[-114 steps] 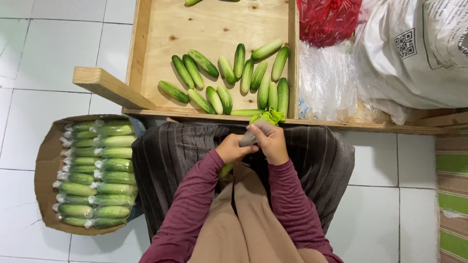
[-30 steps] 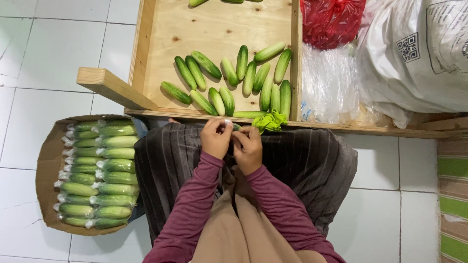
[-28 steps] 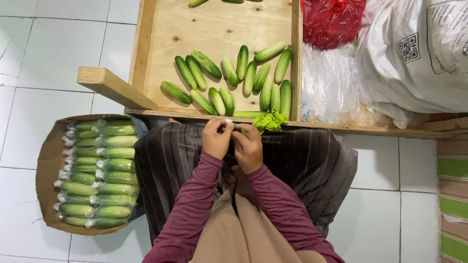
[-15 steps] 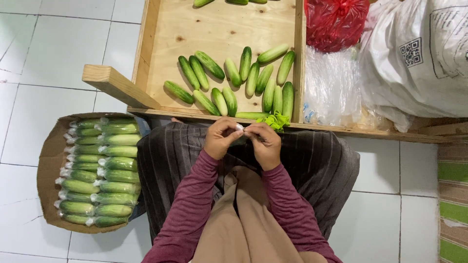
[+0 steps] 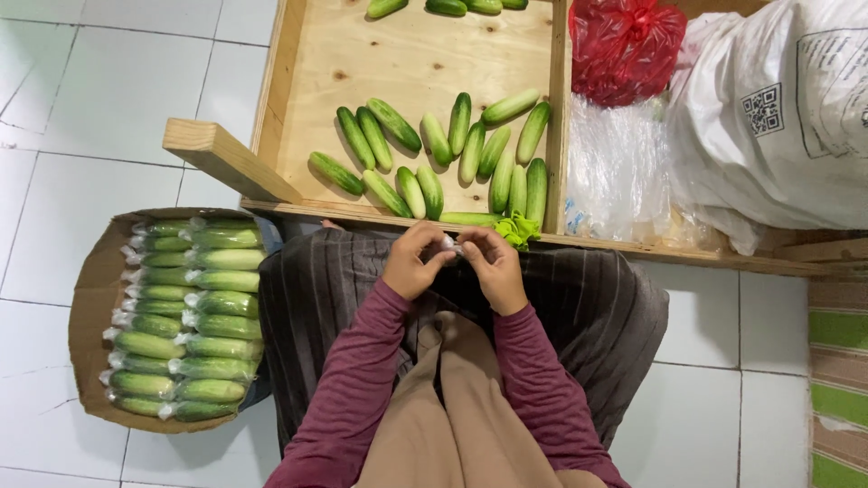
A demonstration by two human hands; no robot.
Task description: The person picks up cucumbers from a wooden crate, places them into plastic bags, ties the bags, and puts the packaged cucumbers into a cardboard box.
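My left hand (image 5: 411, 264) and my right hand (image 5: 497, 267) meet over my lap, just below the wooden tray's front rim (image 5: 380, 215). The fingertips of both pinch a small whitish end of clear plastic wrap (image 5: 449, 242). What hangs under it is hidden by my hands. A little bunch of green ties (image 5: 515, 228) lies on the rim beside my right hand. Several loose green cucumbers (image 5: 434, 154) lie in the tray beyond.
A cardboard box (image 5: 90, 298) on the tiled floor to my left holds several plastic-wrapped cucumbers (image 5: 185, 316). Right of the tray sit a stack of clear plastic bags (image 5: 615, 172), a red plastic bag (image 5: 624, 45) and a big white sack (image 5: 778, 117). A wooden bar (image 5: 226, 161) juts out left.
My hands have drawn slightly apart, and the whitish plastic end now shows between the fingertips. Earlier a wrapped cucumber was visible in my hands; it is now hidden.
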